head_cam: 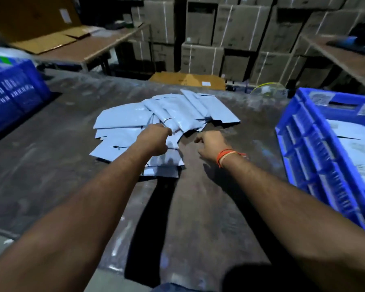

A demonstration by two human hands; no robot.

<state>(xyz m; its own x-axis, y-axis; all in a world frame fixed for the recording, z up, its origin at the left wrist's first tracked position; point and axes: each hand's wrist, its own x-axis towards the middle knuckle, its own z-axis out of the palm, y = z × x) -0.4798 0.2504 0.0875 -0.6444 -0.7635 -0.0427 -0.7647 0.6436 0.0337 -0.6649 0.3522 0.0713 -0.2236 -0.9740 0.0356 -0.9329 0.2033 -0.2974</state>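
Many grey mailers heaped mid-table, fanned and overlapping. Left hand on the heap's near side, fingers curled down into it, gripping mailers. Right hand just beside the heap's near-right edge, over bare table, fingers loosely curled, holding nothing. Orange thread on its wrist. Blue crate at right; second crate far left. Boxes stacked behind.

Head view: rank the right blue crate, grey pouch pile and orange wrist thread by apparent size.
1. right blue crate, nearer and cropped, so only narrowly ahead
2. grey pouch pile
3. orange wrist thread
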